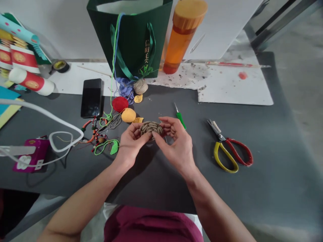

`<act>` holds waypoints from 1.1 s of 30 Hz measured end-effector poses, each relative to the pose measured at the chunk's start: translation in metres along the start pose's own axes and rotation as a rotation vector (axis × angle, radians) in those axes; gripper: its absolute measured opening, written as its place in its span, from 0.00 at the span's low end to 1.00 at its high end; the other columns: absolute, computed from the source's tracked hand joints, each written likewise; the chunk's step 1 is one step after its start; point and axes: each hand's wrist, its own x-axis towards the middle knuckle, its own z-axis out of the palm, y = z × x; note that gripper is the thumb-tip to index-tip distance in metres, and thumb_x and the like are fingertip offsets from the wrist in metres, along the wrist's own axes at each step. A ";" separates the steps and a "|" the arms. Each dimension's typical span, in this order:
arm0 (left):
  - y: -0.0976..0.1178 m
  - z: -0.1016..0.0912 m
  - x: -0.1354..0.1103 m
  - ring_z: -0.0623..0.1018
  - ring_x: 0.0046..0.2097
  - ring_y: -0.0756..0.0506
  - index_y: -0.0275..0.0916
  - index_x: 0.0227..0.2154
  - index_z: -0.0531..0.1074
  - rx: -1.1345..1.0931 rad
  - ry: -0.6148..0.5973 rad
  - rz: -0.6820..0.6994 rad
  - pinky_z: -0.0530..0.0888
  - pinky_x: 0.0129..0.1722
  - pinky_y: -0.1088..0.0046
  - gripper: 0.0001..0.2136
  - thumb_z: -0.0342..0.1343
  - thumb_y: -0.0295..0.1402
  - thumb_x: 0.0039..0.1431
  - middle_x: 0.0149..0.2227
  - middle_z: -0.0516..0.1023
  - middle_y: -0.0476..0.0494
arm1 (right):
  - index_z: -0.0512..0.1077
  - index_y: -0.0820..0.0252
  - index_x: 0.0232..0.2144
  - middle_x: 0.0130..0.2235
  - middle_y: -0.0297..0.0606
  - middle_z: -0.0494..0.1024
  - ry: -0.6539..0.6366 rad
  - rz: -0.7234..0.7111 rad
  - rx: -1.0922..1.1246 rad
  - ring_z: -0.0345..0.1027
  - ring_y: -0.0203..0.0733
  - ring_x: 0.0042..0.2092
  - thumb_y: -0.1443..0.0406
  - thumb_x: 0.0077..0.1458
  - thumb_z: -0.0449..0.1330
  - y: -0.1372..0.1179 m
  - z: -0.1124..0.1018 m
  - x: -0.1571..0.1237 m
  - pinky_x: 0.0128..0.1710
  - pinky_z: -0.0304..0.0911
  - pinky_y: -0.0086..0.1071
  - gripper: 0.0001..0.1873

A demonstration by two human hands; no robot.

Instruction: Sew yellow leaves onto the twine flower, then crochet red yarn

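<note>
Between both hands is a small brown crocheted piece (pixel 150 127), rounded and thick, raised a little above the grey table. My left hand (pixel 132 141) pinches its left side, thumb at the front. Its right side is gripped by my right hand (pixel 175 141), whose thumb presses near the middle of the lower edge. A thin metal shaft, partly hidden, shows by the right fingers. Just beyond that hand lies a crochet hook with a green handle (pixel 180 120). Close to the left hand are a yellow yarn ball (pixel 128 115) and a red yarn ball (pixel 120 104).
Scissors (pixel 222 141) with one yellow and one red handle lie at right. A dark green paper bag (pixel 131 43) and an orange bottle (pixel 180 43) stand behind. A phone (pixel 91 98), beaded cords (pixel 94 134), a purple box (pixel 32 154) and a white cable (pixel 50 116) occupy the left.
</note>
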 end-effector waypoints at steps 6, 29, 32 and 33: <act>0.008 -0.005 -0.001 0.83 0.39 0.43 0.38 0.37 0.79 0.004 -0.184 -0.109 0.80 0.40 0.66 0.18 0.72 0.43 0.46 0.36 0.84 0.43 | 0.73 0.54 0.42 0.37 0.36 0.83 -0.026 0.080 0.033 0.79 0.40 0.38 0.65 0.53 0.64 0.003 -0.005 0.003 0.38 0.75 0.36 0.12; 0.014 -0.012 0.002 0.82 0.46 0.38 0.39 0.39 0.85 0.324 -0.272 0.074 0.77 0.52 0.60 0.15 0.71 0.41 0.50 0.40 0.85 0.42 | 0.78 0.57 0.42 0.41 0.40 0.84 -0.159 0.077 0.009 0.78 0.42 0.41 0.63 0.56 0.63 0.006 -0.008 0.006 0.41 0.75 0.36 0.12; 0.014 -0.015 0.006 0.82 0.46 0.39 0.38 0.40 0.84 0.241 -0.297 -0.004 0.77 0.52 0.60 0.16 0.73 0.36 0.47 0.39 0.86 0.42 | 0.79 0.56 0.42 0.40 0.39 0.83 -0.155 0.038 -0.036 0.77 0.41 0.40 0.63 0.57 0.62 0.003 -0.009 0.006 0.40 0.74 0.35 0.11; 0.014 -0.016 0.006 0.82 0.46 0.39 0.38 0.41 0.84 0.225 -0.306 -0.022 0.78 0.51 0.61 0.17 0.73 0.35 0.46 0.39 0.86 0.42 | 0.79 0.56 0.42 0.40 0.39 0.82 -0.153 0.024 -0.054 0.77 0.41 0.39 0.63 0.57 0.62 0.002 -0.009 0.006 0.39 0.74 0.35 0.11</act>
